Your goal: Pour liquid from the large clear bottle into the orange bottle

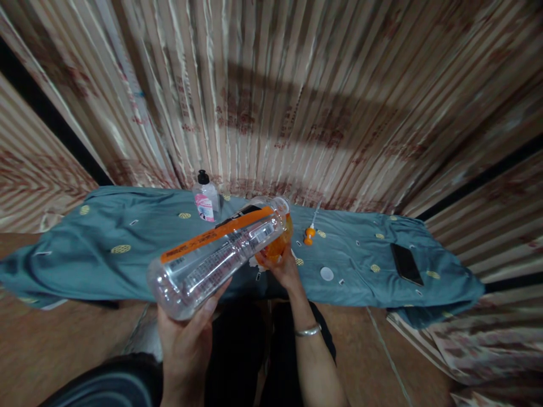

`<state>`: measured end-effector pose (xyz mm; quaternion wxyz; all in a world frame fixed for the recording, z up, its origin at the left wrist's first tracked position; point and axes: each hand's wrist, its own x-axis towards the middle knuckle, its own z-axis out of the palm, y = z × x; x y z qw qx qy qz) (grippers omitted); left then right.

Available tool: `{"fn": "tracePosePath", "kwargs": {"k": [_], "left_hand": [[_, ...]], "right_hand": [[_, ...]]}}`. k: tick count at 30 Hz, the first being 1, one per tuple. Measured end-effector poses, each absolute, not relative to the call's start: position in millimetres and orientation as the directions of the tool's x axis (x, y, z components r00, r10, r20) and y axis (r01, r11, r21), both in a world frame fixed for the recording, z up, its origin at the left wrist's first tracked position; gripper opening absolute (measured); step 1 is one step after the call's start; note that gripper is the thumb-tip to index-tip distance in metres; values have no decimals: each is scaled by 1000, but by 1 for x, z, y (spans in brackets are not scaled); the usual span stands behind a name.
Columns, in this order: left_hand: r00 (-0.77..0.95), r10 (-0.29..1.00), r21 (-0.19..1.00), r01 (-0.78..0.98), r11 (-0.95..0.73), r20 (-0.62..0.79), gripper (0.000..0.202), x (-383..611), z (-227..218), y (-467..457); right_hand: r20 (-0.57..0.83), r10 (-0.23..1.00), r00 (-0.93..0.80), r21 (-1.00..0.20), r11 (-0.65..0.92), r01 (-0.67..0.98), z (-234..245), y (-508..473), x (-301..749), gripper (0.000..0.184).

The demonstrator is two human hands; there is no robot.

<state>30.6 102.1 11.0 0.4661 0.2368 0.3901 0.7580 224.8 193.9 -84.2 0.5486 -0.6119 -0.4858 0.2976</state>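
My left hand (pixel 190 333) is closed around the base of a large clear plastic bottle (pixel 216 265) with an orange and black label. The bottle is tilted, its uncapped-looking mouth pointing up and to the right, over an orange container (pixel 274 246). Wrapped round that orange container is my right hand (pixel 283 268), with a silver bangle on the wrist. The bottle's neck covers the container's top, so I cannot tell whether the two touch. To the right lies an orange spray-pump head (pixel 309 235) with a thin clear tube. A round white cap (pixel 326 274) rests nearer to me.
A teal patterned cloth (pixel 356 249) covers the narrow table. A clear pump-top bottle (pixel 206 200) with a pink label and black top stands at the back left. A dark phone (pixel 406 264) lies at the right. Striped cardboard-like sheeting (pixel 271 102) rises behind the table.
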Motion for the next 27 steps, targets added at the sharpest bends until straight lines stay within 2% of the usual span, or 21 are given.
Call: {"fn": "tracePosePath", "kwargs": {"k": [6, 10, 15, 23, 27], "left_hand": [[-433, 901, 802, -550, -236, -31, 83, 34, 17, 99], [-411, 912, 806, -537, -249, 8, 84, 25, 8, 104], [-368, 928, 813, -525, -253, 52, 79, 14, -4, 108], [-423, 906, 805, -532, -262, 15, 83, 29, 11, 103], [-409, 912, 815, -529, -237, 0, 77, 32, 14, 101]], "right_hand": [[158, 916, 370, -965, 63, 256, -85, 195, 223, 76], [122, 904, 409, -955, -5, 296, -86, 197, 222, 79], [90, 914, 396, -963, -21, 269, -81, 195, 221, 82], [109, 906, 410, -959, -13, 283, -85, 197, 221, 77], [127, 906, 403, -957, 5, 290, -88, 197, 223, 74]]}}
